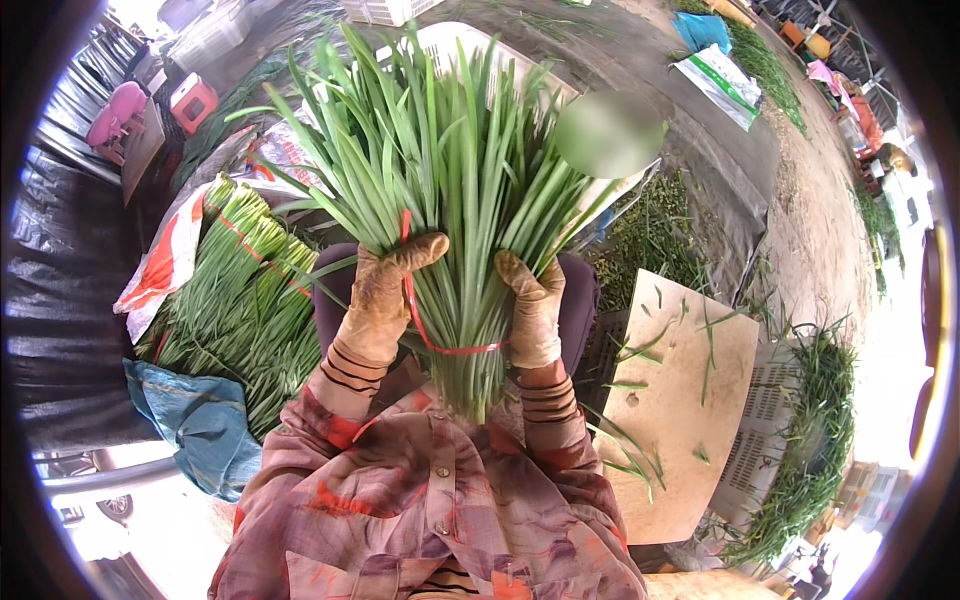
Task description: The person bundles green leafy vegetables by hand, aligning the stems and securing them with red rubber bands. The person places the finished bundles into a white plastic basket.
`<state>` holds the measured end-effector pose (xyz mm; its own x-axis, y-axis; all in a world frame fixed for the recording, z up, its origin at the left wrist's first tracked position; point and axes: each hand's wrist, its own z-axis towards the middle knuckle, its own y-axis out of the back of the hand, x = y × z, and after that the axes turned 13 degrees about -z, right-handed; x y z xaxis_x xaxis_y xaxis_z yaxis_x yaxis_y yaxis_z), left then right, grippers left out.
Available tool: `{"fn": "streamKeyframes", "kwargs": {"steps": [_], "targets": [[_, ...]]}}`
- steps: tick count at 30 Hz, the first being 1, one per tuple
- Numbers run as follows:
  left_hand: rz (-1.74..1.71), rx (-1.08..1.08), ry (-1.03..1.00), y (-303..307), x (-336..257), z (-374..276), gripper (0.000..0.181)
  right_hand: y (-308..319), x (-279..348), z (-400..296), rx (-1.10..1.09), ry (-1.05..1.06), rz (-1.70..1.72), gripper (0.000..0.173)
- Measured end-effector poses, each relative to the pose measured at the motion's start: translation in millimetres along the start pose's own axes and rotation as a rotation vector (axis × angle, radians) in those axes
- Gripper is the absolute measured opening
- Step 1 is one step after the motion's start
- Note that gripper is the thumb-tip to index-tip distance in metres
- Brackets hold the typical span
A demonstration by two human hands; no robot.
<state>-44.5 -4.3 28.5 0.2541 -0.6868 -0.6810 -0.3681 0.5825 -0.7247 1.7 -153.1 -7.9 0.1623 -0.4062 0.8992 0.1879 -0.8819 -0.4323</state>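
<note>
A large sheaf of green leaves, apparently garlic chives (469, 187), stands upright before my chest, its upper leaves fanned wide. My gloved left hand (382, 289) grips its left side, thumb lying across the front. On the opposite side my gloved right hand (534, 304) clasps the leaves, thumb also in front. A red tie (465, 350) crosses the narrow lower part of the sheaf, and a length of it runs up past my left thumb. Both gloves are stained brown. Behind the leaf tips, a white plastic crate (457, 37) is partly hidden.
Left of my knees, tied chive bundles (232, 300) lie on a woven sack (161, 277), beside a blue sack (199, 424). To the right, a wooden board (679, 420) bears loose leaf pieces. Beyond it stands a perforated crate (757, 427) near heaped greens (814, 450). A red stool (193, 101) sits at upper left.
</note>
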Motion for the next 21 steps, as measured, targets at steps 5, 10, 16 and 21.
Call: {"fn": "streamKeyframes", "kwargs": {"steps": [5, 10, 16, 21], "targets": [[0.038, -0.015, 0.003, -7, -1, -5, 0.029, 9, -9, -6, -0.011, 0.031, 0.031, 0.035], [0.038, 0.063, 0.059, -6, 4, -2, 0.036, 24, -2, -4, 0.066, 0.048, -0.144, 0.065], [0.037, 0.076, 0.098, 3, 7, 0, 0.038, 12, 92, 40, -0.168, 1.088, -0.920, 0.048], [0.027, 0.086, 0.193, -9, 5, -7, 0.040, -35, 127, 56, -0.062, 1.411, -1.438, 0.034]]}}
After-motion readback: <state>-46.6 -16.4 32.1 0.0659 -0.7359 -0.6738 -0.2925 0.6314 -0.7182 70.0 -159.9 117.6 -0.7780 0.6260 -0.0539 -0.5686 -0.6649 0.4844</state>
